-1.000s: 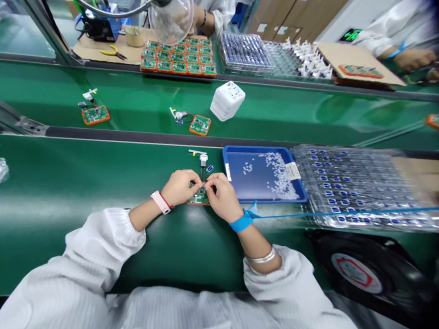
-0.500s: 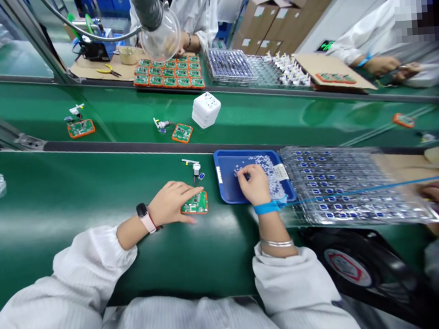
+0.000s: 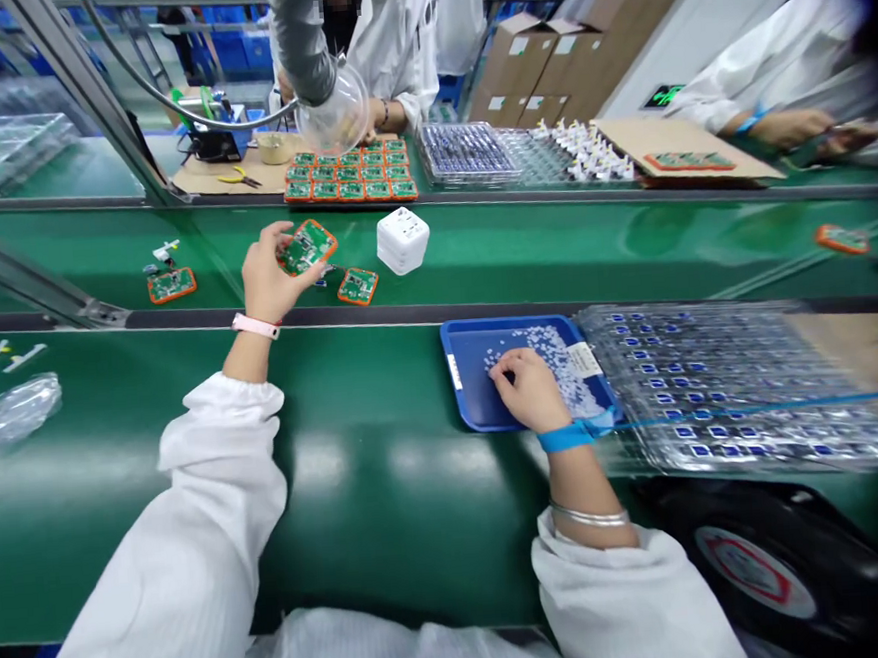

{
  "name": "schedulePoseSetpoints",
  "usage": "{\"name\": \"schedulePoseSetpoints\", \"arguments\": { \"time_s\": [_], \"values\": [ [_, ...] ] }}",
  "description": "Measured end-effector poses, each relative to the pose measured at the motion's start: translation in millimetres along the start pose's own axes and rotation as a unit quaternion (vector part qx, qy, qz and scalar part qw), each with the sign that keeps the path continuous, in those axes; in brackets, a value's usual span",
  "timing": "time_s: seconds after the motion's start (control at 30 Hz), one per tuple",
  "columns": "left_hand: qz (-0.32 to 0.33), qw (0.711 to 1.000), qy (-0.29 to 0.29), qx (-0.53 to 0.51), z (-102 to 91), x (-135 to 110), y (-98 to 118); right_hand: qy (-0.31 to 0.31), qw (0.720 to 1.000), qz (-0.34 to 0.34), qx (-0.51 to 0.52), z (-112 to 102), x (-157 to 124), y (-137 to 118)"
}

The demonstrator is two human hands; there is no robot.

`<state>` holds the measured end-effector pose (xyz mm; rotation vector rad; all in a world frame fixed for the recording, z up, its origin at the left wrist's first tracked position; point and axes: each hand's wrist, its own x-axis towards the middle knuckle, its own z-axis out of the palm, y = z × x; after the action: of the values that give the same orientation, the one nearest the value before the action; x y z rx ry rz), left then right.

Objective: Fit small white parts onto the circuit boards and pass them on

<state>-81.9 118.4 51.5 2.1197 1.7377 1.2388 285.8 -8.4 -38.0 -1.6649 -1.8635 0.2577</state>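
A green circuit board in an orange frame (image 3: 311,246) is gripped at its edges by my left hand (image 3: 270,273), raised over the green belt. Some of the parts wired to it are hidden behind my fingers. Just right of that hand, another orange-framed circuit board (image 3: 359,285) lies on the belt, close to a white cube (image 3: 403,241). My right hand (image 3: 527,388) rests over the blue tray (image 3: 483,421), thumb and fingertips pinched together among small whitish pieces (image 3: 562,365). Whatever sits between those fingertips is too small to make out.
Clear trays of blue-faced parts (image 3: 721,389) lie right of the blue tray, above a black fan (image 3: 770,546). A plastic bag (image 3: 20,408) is at far left. A metal post (image 3: 84,103) rises at left. Co-workers sit across the belt, beside a grid of boards (image 3: 349,175).
My left hand has lifted the circuit board off the bench and carried it forward and left over the belt. My right hand stays over the blue tray. The view has shifted slightly.
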Motion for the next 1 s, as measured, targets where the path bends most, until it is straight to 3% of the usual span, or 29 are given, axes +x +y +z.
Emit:
{"name": "schedulePoseSetpoints", "arguments": {
  "time_s": [0.07,0.13,0.2,0.27,0.33,0.43,0.53,0.7,0.87,1.0],
  "values": [
    [-0.017,0.996,0.009,0.093,-1.4,13.9,-30.3,-0.009,1.000,-0.012,-0.002,-1.8,-1.2,0.9],
    [-0.055,0.986,-0.017,0.156,-1.0,17.0,-56.0,-0.014,1.000,-0.020,-0.008,-3.5,-2.3,1.1],
    [-0.084,0.976,-0.036,0.199,2.8,13.1,-68.5,-0.015,0.999,-0.026,-0.020,-4.5,-3.2,1.4],
    [-0.082,0.971,-0.035,0.223,11.7,5.9,-62.7,-0.013,0.999,-0.030,-0.030,-4.5,-4.1,1.9],
    [-0.060,0.970,-0.052,0.229,26.0,-1.8,-41.5,-0.009,0.999,-0.033,-0.037,-3.1,-5.2,1.8],
    [-0.059,0.958,-0.152,0.238,50.9,-9.4,-3.3,0.014,0.999,-0.031,-0.041,1.0,-6.1,-3.2],
    [-0.101,0.942,-0.186,0.259,65.7,-10.4,15.0,0.063,0.997,-0.032,-0.026,4.8,-3.0,-16.0],
    [-0.113,0.952,-0.157,0.237,59.8,-8.4,4.9,0.155,0.986,-0.053,-0.003,5.7,8.4,-35.2],
    [-0.102,0.976,-0.068,0.181,46.6,-6.7,-12.9,0.183,0.982,-0.044,0.031,6.1,11.4,-32.5],
    [-0.137,0.973,-0.077,0.168,38.8,-8.2,-20.0,0.187,0.981,-0.038,0.032,8.1,10.8,-27.8]
  ]
}}
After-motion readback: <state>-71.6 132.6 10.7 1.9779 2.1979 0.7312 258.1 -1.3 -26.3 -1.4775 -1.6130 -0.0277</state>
